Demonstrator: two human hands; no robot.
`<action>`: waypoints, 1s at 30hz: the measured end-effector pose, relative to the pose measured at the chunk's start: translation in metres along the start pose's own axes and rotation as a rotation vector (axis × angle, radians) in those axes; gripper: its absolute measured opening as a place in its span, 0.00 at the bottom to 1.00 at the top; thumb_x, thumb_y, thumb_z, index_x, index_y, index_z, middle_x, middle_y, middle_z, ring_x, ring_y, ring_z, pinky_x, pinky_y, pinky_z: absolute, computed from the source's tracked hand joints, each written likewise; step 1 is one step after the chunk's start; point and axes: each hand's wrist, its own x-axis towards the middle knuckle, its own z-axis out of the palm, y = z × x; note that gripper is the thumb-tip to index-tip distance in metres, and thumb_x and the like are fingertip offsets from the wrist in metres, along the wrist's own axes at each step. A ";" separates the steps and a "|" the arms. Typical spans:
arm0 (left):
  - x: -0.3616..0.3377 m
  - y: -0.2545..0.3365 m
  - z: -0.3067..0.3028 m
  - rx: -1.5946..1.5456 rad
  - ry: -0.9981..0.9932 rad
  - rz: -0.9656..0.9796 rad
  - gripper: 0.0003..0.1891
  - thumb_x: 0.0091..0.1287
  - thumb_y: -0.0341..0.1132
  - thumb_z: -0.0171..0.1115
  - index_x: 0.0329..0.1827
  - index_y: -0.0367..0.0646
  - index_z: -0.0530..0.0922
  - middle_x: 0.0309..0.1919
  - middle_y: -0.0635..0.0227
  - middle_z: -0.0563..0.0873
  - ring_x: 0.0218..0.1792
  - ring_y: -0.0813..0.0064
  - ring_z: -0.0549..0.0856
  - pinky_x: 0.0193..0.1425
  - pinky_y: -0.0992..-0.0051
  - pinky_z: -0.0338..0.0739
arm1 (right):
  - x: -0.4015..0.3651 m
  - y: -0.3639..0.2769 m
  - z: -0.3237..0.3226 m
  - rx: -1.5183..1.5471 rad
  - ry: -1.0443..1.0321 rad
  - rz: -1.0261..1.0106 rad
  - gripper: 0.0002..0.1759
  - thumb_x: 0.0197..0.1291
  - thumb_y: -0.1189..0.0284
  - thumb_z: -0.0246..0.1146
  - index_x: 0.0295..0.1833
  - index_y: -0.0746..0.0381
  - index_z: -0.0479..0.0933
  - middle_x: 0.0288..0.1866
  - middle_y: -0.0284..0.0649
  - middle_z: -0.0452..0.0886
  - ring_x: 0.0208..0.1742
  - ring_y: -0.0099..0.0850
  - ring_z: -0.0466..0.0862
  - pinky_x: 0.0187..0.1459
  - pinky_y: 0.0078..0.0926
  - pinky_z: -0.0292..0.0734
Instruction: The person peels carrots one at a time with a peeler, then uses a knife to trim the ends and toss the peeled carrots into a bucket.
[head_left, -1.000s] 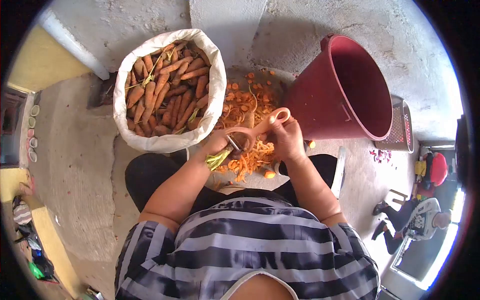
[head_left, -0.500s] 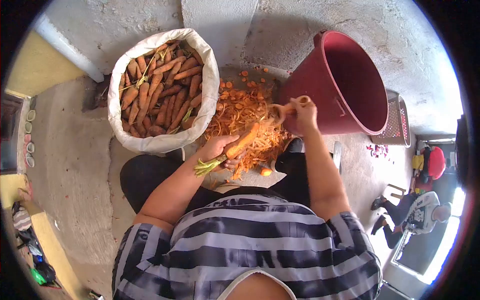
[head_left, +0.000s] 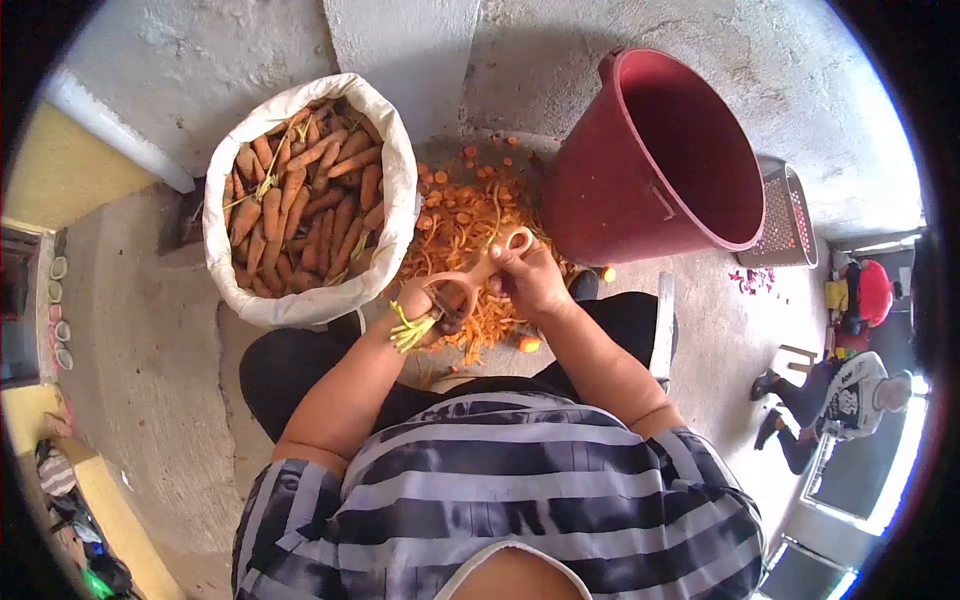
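Observation:
My left hand (head_left: 415, 303) is closed around a carrot with a trimmed green top (head_left: 408, 331); the peeler and my hands hide most of its body. In my right hand (head_left: 534, 280) is an orange Y-shaped peeler (head_left: 484, 268), gripped by its handle. The peeler's head lies over the carrot's stem end, close to my left fingers. Below both hands, a heap of orange carrot peelings (head_left: 450, 225) and cut-off ends is spread on the floor.
A white sack (head_left: 402, 215) full of unpeeled carrots stands at left. To the right is a big dark red bucket (head_left: 600, 190), with a grey perforated basket (head_left: 775, 245) behind it. Another person (head_left: 850, 395) sits at far right.
My right hand has brought the peeler down and left, from beyond the carrot's tip to its stem end. The carrot has turned in my left hand, and the view has shifted slightly.

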 end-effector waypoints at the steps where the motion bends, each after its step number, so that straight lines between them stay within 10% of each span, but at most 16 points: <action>1: -0.003 0.003 0.008 -0.035 0.074 -0.023 0.16 0.66 0.43 0.41 0.37 0.42 0.74 0.19 0.67 0.75 0.14 0.79 0.70 0.14 0.84 0.59 | 0.006 0.004 -0.007 -0.050 0.046 0.002 0.10 0.56 0.72 0.61 0.38 0.62 0.67 0.26 0.37 0.76 0.21 0.25 0.77 0.20 0.19 0.73; 6: -0.008 0.009 -0.003 -0.207 -0.060 -0.199 0.16 0.67 0.45 0.41 0.43 0.45 0.71 0.24 0.68 0.73 0.17 0.79 0.69 0.19 0.81 0.62 | 0.059 -0.004 -0.112 -0.456 0.432 -0.344 0.08 0.53 0.75 0.62 0.34 0.63 0.69 0.26 0.38 0.75 0.20 0.29 0.75 0.21 0.24 0.73; 11: -0.003 0.009 -0.012 -0.075 0.082 -0.159 0.16 0.64 0.48 0.48 0.44 0.46 0.70 0.24 0.68 0.72 0.18 0.80 0.68 0.21 0.80 0.63 | 0.034 -0.049 -0.109 -0.188 0.810 -0.365 0.08 0.53 0.75 0.62 0.30 0.60 0.68 0.24 0.35 0.73 0.19 0.25 0.73 0.20 0.20 0.69; 21: -0.001 0.002 -0.002 -0.090 -0.017 -0.123 0.12 0.65 0.40 0.45 0.43 0.43 0.72 0.23 0.70 0.71 0.18 0.80 0.69 0.17 0.82 0.62 | 0.006 0.000 -0.013 -0.027 -0.020 0.037 0.11 0.51 0.70 0.66 0.31 0.60 0.68 0.25 0.36 0.75 0.17 0.24 0.74 0.16 0.17 0.67; 30: 0.002 0.002 -0.017 -0.164 0.085 -0.244 0.16 0.67 0.44 0.43 0.51 0.44 0.68 0.23 0.66 0.71 0.18 0.78 0.69 0.20 0.81 0.64 | 0.042 -0.040 -0.112 -0.100 0.781 -0.279 0.12 0.53 0.72 0.63 0.33 0.59 0.64 0.21 0.35 0.71 0.17 0.23 0.71 0.15 0.17 0.65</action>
